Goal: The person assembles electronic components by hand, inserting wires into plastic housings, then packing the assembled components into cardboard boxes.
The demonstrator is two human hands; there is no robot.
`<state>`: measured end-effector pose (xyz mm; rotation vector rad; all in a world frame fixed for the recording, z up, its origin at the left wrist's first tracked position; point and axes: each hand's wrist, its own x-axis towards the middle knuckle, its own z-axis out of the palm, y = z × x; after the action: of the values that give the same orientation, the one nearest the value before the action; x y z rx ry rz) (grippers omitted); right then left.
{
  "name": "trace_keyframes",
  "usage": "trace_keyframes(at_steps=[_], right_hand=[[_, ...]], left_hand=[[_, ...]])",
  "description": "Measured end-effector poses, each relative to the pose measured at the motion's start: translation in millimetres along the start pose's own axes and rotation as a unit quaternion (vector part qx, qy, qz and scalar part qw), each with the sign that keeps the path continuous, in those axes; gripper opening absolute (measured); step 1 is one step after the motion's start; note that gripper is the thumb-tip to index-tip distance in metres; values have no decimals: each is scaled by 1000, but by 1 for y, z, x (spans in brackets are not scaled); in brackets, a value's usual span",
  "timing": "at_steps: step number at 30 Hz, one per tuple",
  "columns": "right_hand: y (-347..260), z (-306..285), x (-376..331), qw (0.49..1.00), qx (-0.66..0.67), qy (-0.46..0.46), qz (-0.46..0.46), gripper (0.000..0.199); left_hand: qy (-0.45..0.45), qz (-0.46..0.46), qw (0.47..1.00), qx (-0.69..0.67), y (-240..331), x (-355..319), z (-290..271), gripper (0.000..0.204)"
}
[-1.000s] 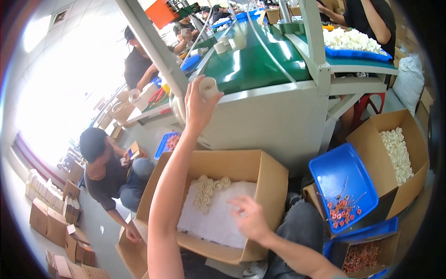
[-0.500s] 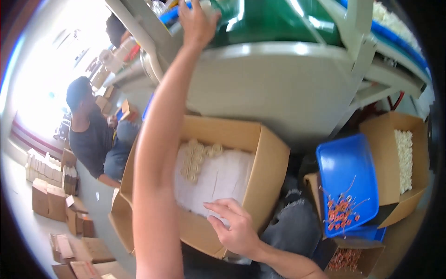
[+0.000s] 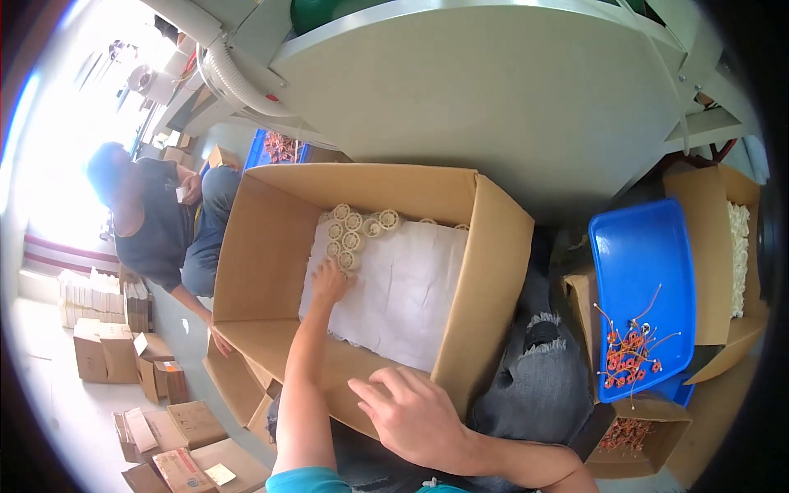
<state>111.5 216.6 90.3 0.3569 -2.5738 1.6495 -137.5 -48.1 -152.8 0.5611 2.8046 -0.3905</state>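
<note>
Several cream, round, spool-like plastic pieces (image 3: 352, 241) stand in rows on a white paper sheet (image 3: 403, 287) inside a large cardboard box (image 3: 263, 246). My left hand (image 3: 331, 283) reaches down into the box at the near end of these rows. Its fingers are bent round a cream piece, mostly covered by the hand, and touch the neighbouring one. Over the box's near edge hovers my right hand (image 3: 415, 415), palm down, with loosely curved fingers apart and nothing in them.
A pale machine panel (image 3: 493, 99) rises behind the box. At the right stand a tilted blue tray (image 3: 645, 271) with orange-red wired parts and a carton (image 3: 699, 246) holding white pieces. Another person (image 3: 156, 214) sits at the left, a hand near my box. Cardboard boxes (image 3: 103, 349) cover the left floor.
My left hand has come down from the green surface above the panel into the box, beside the cream pieces. The view has tilted downward. My right hand stays near the box's front edge.
</note>
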Motion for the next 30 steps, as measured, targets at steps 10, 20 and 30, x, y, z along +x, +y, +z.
trace_keyframes(at_steps=[10,20,30], right_hand=[[4,14,11,1000,-7,-13,-3,31],[7,20,14,999,-32,24,35,28],[-3,-71,-20,977,2,214,10,28]], left_hand=[[-3,-102,992,-77,-29,-11,59,72],[86,20,941,-328,53,-64,-112,73],[259,158,744,-595,110,-194,-187,71]])
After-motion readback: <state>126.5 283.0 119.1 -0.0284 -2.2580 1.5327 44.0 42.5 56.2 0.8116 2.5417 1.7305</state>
